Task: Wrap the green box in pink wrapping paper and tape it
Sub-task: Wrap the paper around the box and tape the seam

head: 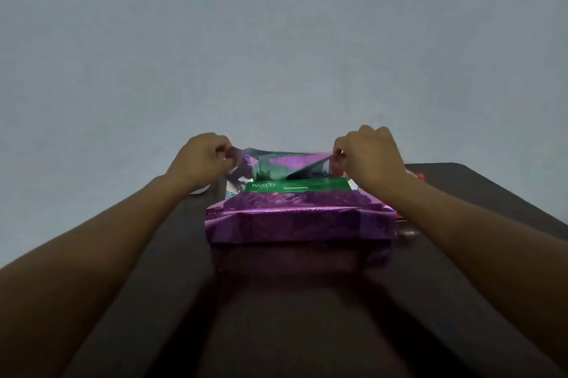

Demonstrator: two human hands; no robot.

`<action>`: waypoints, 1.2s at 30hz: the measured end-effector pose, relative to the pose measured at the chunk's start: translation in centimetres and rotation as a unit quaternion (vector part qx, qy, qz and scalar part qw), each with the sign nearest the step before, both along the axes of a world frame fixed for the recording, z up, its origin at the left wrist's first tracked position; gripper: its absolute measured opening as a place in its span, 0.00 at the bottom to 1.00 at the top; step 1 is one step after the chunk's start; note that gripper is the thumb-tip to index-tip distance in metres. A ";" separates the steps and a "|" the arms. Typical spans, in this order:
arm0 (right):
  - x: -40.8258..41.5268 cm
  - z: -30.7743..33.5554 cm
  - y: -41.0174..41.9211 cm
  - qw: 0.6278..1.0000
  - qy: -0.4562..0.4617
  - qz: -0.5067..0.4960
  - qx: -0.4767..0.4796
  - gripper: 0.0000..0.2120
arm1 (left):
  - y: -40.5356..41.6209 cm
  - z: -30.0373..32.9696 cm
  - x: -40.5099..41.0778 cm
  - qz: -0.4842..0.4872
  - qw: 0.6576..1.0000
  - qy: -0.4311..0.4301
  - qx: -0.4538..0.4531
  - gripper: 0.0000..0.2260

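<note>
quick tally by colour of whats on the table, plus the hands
Pink: 1, the wrapping paper
Green: 1, the box
White: 1, a round object, partly hidden by the left wrist
Red: 1, an unclear item at the right edge
Hands: 2, left hand, right hand
Total: 6

Views: we have only one, the head camera, so no second view shares the scene.
Position: it sits above and behind our forearms, near them.
Facing: forward and slightly down, across the dark table [479,190] toward a plain grey wall [276,39].
Framing: wide-angle; the wall fills the upper half, the table the lower.
</note>
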State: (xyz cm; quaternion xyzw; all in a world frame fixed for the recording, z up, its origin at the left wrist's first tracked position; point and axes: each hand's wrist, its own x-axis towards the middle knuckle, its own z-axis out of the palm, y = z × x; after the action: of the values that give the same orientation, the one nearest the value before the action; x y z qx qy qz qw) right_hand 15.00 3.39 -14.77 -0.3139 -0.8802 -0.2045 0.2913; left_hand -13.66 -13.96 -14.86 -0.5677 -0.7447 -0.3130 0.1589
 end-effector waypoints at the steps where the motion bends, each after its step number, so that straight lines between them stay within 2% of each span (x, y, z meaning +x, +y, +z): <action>1: 0.6 -0.4 -0.7 1.000 -0.005 0.001 0.006 0.07 | -0.6 -0.2 0.4 -0.016 1.000 0.022 -0.009 0.05; 4: 2.4 -1.7 -2.6 0.999 -0.029 0.009 0.017 0.05 | -2.3 -1.1 1.8 -0.044 0.992 0.104 -0.053 0.06; 8: 4.1 -3.3 -4.0 0.996 -0.056 0.023 0.066 0.05 | -4.5 -1.8 3.2 -0.040 0.984 0.152 -0.080 0.06; 11: 4.9 -4.3 -4.4 0.991 -0.063 0.048 0.107 0.05 | -5.7 -2.5 3.8 -0.029 0.979 0.178 -0.094 0.15; 13: 5.4 -4.8 -4.6 0.988 -0.073 0.066 0.119 0.04 | -6.0 -3.1 3.9 -0.023 0.976 0.199 -0.089 0.17; 18: 5.3 -5.6 -5.3 0.989 -0.073 0.068 0.107 0.14 | -5.5 -3.5 6.1 -0.052 0.974 0.207 -0.080 0.26; 21: 4.5 -5.7 -5.7 0.990 -0.067 0.071 0.099 0.14 | -4.7 -3.2 8.1 -0.064 0.964 0.238 -0.097 0.28; 26: 4.0 -6.1 -5.8 0.988 -0.053 0.099 0.105 0.03 | -3.4 -3.2 9.4 -0.074 0.952 0.276 -0.112 0.24; 34: 5.1 -6.7 -5.0 0.981 -0.044 0.151 0.110 0.02 | -3.5 -4.3 9.4 -0.117 0.952 0.278 -0.042 0.05; 36: 5.2 -6.9 -4.8 0.980 -0.044 0.160 0.110 0.04 | -3.6 -4.3 9.5 -0.129 0.949 0.286 -0.041 0.05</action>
State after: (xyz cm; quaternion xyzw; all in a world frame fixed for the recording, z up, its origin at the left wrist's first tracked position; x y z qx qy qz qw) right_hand 20.24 -1.38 -21.70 -0.1260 -0.9030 -0.2646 0.3142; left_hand -4.20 -17.59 -19.17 -0.7304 -0.6006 -0.1249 0.3003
